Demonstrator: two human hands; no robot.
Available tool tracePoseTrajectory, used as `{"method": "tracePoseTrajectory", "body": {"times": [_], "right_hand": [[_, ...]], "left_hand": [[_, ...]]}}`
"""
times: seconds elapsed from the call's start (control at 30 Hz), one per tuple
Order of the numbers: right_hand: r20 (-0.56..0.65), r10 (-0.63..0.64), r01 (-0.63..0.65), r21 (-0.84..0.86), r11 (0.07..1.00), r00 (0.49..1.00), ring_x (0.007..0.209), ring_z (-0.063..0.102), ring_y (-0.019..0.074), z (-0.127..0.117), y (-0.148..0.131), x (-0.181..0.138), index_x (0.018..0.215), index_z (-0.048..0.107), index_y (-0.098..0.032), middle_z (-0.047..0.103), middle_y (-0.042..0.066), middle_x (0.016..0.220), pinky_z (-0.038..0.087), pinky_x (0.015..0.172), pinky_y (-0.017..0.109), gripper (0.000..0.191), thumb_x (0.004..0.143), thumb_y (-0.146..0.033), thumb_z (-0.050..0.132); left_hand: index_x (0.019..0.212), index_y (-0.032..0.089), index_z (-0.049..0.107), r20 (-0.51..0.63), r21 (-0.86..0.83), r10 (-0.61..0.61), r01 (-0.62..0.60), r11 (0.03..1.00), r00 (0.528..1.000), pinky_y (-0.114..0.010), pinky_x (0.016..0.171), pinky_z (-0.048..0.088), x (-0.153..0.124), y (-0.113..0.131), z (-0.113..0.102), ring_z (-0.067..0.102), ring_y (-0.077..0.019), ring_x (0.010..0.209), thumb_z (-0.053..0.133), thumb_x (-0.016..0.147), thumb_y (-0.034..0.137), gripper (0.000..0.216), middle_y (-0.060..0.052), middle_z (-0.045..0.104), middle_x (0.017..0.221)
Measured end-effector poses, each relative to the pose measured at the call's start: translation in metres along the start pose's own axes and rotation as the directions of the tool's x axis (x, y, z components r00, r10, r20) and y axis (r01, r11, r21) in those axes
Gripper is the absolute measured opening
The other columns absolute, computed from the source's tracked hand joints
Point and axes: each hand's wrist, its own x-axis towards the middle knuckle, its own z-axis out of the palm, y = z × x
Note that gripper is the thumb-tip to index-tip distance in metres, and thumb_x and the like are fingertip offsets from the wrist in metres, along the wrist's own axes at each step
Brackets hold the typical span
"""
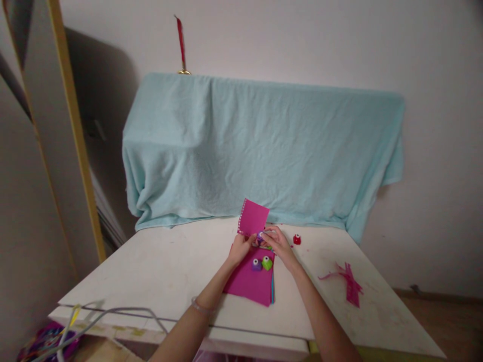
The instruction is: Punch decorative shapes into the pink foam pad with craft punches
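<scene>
My left hand (241, 247) pinches the lower edge of a pink paper sheet (253, 217), which has a row of small holes down its left side and stands tilted up. My right hand (278, 241) grips a small purple craft punch (260, 236) at the sheet's lower edge; the fingers partly hide it. Beneath both hands lies a stack of coloured paper (247, 285), magenta on top. Another purple punch (256, 264) and a green punch (267, 262) sit side by side on this stack. Right of my right hand stands a red punch (297, 239).
Torn pink paper strips (351, 286) lie on the right of the white table (162, 271). A light blue cloth (264, 151) drapes over something along the back. Grey cables (113, 310) cross the front left edge. A yellow-edged panel (75, 125) stands at left.
</scene>
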Motion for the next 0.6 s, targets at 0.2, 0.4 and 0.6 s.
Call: {"method": "tracePoseTrajectory", "body": {"times": [0.2,0.4,0.6], "right_hand": [[-0.017,0.080,-0.079,0.048,0.996,0.997,0.066,0.064,0.0162,-0.008,0.014,0.007,0.096,0.064,-0.016,0.071,0.006,0.083,0.049,0.066,0.030,0.044,0.070,-0.048,0.078],[-0.008,0.092,-0.092,-0.024,0.995,0.996,0.063,0.060,0.0153,-0.011,0.006,0.004,0.093,0.069,-0.015,0.070,0.006,0.078,0.043,0.061,0.028,0.042,0.071,-0.049,0.077],[0.015,0.104,-0.103,-0.074,0.992,0.994,0.061,0.059,0.0148,-0.008,0.000,0.001,0.092,0.070,-0.017,0.071,0.005,0.077,0.041,0.058,0.027,0.043,0.066,-0.051,0.079]], "left_hand": [[0.068,0.013,0.066,0.066,-0.024,0.010,-0.009,1.000,0.998,-0.024,0.059,0.041,-0.004,0.009,-0.001,0.056,-0.0148,0.058,0.052,0.086,0.052,0.046,-0.005,0.066,0.064],[0.069,0.015,0.068,0.116,-0.054,0.057,-0.052,0.997,0.992,-0.026,0.071,0.047,-0.008,0.014,0.000,0.063,-0.0178,0.068,0.047,0.090,0.051,0.047,-0.006,0.070,0.072],[0.071,0.015,0.070,0.145,-0.012,0.024,-0.022,1.000,0.989,-0.025,0.066,0.047,-0.009,0.017,-0.002,0.063,-0.0174,0.067,0.043,0.091,0.055,0.052,-0.007,0.072,0.074]]}}
